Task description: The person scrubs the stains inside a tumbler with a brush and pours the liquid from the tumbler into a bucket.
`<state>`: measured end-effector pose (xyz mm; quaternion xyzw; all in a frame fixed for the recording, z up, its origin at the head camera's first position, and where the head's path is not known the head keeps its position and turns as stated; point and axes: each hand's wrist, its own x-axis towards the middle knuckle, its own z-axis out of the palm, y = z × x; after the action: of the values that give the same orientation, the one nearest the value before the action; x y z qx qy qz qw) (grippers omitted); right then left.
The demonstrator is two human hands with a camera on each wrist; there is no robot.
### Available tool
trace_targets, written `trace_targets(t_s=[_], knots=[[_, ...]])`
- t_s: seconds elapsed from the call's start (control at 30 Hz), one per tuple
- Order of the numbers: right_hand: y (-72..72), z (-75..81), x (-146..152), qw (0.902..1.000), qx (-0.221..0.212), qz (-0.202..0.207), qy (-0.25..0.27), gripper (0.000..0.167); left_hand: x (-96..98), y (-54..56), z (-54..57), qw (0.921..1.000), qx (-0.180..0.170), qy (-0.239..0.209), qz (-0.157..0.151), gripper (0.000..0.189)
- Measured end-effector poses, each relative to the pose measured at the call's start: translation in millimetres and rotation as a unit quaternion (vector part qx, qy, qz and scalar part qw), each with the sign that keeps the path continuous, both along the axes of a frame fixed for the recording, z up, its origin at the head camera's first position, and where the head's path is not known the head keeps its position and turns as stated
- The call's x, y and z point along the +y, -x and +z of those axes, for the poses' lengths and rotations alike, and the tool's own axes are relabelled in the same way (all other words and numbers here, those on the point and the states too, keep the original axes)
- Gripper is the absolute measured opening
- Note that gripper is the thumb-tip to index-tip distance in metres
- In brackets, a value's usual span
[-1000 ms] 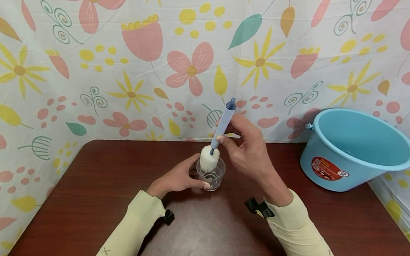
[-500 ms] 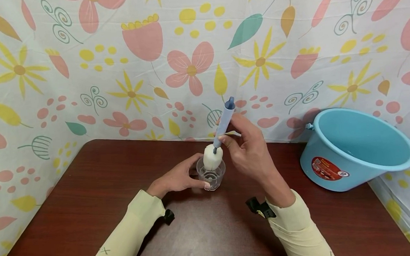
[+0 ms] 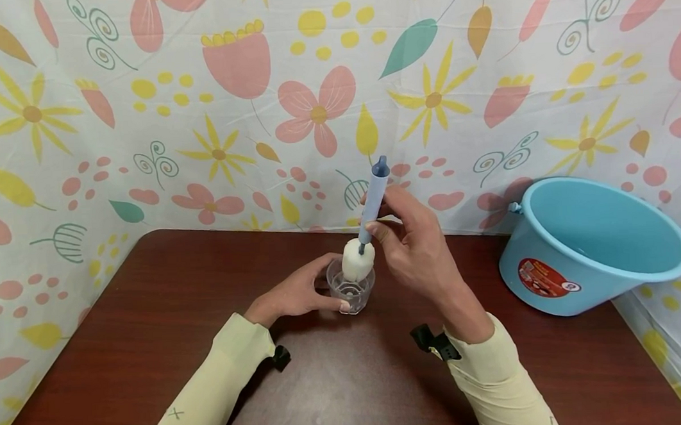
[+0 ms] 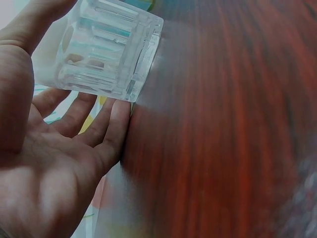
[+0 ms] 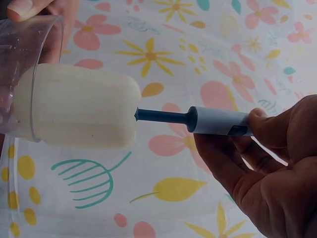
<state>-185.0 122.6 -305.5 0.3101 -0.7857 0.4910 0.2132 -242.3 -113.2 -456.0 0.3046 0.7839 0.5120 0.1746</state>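
A clear faceted glass cup (image 3: pixel 349 295) stands on the table near its back edge. My left hand (image 3: pixel 298 293) grips it from the left, thumb at the front and fingers behind; in the left wrist view the fingers (image 4: pixel 115 124) curve below the cup. With my right hand (image 3: pixel 414 244) I pinch the pale blue handle of a sponge cup brush (image 5: pixel 220 120) between thumb and fingers. Its white sponge head (image 5: pixel 94 106) is partly inside the cup, the upper part showing above the rim. The handle leans slightly to the right, its dark blue hanging end up.
A light blue bucket (image 3: pixel 542 253) with a red label stands at the right on the dark reddish-brown table (image 3: pixel 338 379). Behind the table hangs a white cloth (image 3: pixel 309 53) printed with flowers and leaves.
The sponge head has shifted to the right within the cup, and the brush handle stands more upright than before. My left hand and the cup have stayed in place.
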Motion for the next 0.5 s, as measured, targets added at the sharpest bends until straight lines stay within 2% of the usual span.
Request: trace_targets(t_s=[0.5], knots=[[-1.5, 2.1, 3.4, 0.9998, -0.015, -0.013, -0.004, 0.039, 0.4, -0.8, 0.1, 0.9999, 0.011, -0.001, -0.001, 0.080]])
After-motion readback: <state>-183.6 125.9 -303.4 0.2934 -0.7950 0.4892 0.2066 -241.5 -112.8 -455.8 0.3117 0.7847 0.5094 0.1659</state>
